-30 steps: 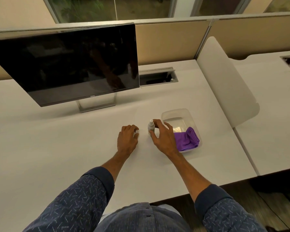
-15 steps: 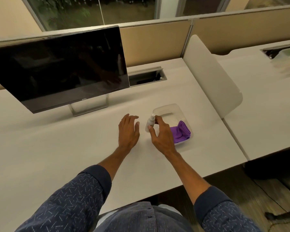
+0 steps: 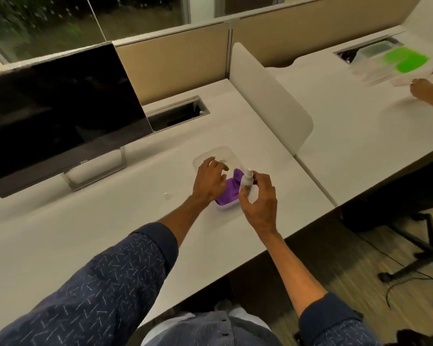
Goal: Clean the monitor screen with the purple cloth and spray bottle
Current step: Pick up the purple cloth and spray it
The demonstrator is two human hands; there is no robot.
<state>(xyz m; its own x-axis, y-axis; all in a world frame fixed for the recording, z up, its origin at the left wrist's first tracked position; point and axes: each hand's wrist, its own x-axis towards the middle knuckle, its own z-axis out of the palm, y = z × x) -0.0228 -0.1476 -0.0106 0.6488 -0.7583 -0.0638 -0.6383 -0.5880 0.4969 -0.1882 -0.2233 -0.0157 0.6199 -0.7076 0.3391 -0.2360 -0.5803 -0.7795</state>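
Note:
A dark monitor (image 3: 55, 116) stands at the left back of the white desk (image 3: 110, 233). My right hand (image 3: 259, 198) grips a small white spray bottle (image 3: 247, 180), lifted above the clear plastic tray (image 3: 216, 154). The purple cloth (image 3: 226, 193) lies in the near part of that tray, partly hidden by both hands. My left hand (image 3: 209, 179) hovers over the tray with its fingers spread and relaxed, just above the cloth, holding nothing.
A white divider panel (image 3: 273, 101) splits this desk from the one on the right, where another person's hands (image 3: 425, 88) handle a green cloth (image 3: 405, 59). A cable slot (image 3: 175, 116) opens behind the tray. A small clear cap (image 3: 168, 195) lies on the desk. Chair legs (image 3: 423, 255) stand right.
My right hand has lifted the spray bottle off the desk and over the tray. My left hand moved right from the desk to above the cloth. The view swung to the right.

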